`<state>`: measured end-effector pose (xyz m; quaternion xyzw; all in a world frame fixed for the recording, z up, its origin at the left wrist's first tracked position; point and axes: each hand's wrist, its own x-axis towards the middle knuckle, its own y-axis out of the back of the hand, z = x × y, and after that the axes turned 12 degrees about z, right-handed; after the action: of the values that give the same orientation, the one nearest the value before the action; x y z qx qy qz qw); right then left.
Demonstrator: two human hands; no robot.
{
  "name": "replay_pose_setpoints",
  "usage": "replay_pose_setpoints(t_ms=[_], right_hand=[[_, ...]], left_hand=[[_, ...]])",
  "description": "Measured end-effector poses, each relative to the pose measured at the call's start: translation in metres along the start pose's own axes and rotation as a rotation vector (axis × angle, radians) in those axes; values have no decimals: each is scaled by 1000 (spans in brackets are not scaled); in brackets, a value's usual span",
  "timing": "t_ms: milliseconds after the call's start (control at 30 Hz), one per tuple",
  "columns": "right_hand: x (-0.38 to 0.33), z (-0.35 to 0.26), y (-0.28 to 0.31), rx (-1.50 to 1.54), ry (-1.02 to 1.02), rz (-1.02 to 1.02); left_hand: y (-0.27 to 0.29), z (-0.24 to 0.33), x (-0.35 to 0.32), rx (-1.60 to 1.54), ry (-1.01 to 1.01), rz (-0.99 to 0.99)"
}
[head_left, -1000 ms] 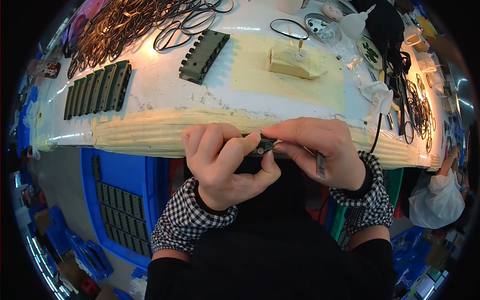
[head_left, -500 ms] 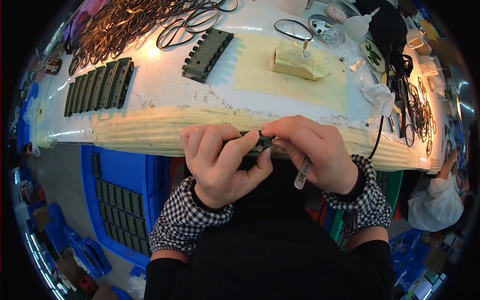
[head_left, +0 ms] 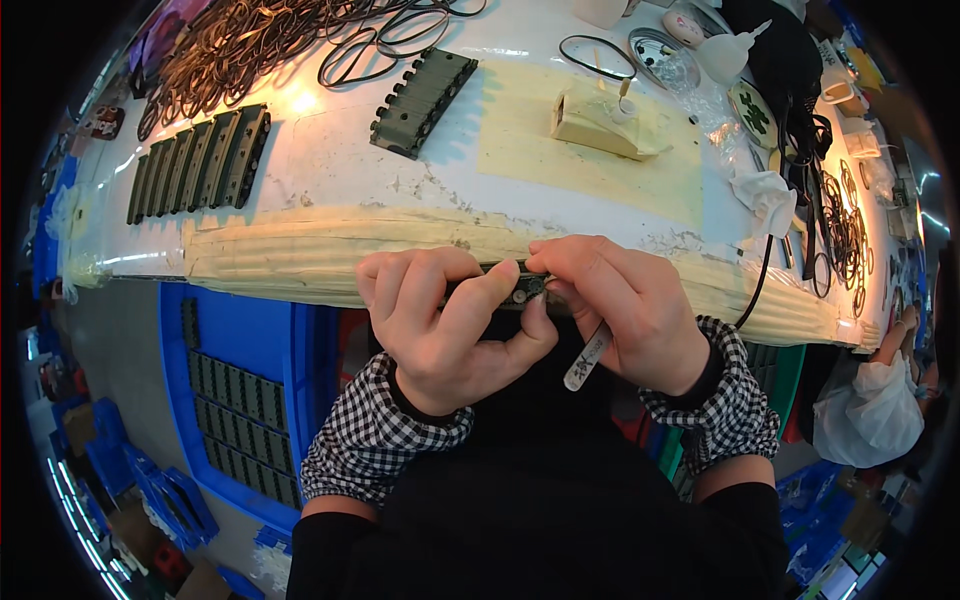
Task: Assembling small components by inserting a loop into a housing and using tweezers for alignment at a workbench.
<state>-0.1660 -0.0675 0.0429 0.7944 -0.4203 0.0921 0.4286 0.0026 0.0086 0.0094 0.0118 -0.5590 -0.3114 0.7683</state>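
Note:
My left hand (head_left: 440, 325) and my right hand (head_left: 625, 305) meet in front of the table edge, both gripping one small dark grey plastic part (head_left: 510, 288) between fingers and thumbs. Most of the part is hidden by my fingers. A thin metal tool (head_left: 588, 358) with a flat silvery handle is tucked in my right hand and points down from the palm. My checked cuffs and black sleeves come in from below.
On the white table (head_left: 330, 190) lie a row of dark grey parts (head_left: 200, 160), another dark grey part (head_left: 424, 88), a heap of black rubber rings (head_left: 250, 40), a beige block (head_left: 600, 125) and a squeeze bottle (head_left: 725, 50). A blue crate (head_left: 245, 400) of parts stands on the floor at left.
My hands have stayed at the table edge on the part. The metal tool in my right hand has swung from beside the wrist to hang down under the palm.

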Motion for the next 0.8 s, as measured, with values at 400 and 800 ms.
replay_pose_setpoints(t_ms=[400,800], right_hand=[[1,-1,0,-21,0,18],[42,-27,18,261,-144,94]], left_hand=[[-4,2,1,12,14,36],[2,2,21,-653,573,90]])
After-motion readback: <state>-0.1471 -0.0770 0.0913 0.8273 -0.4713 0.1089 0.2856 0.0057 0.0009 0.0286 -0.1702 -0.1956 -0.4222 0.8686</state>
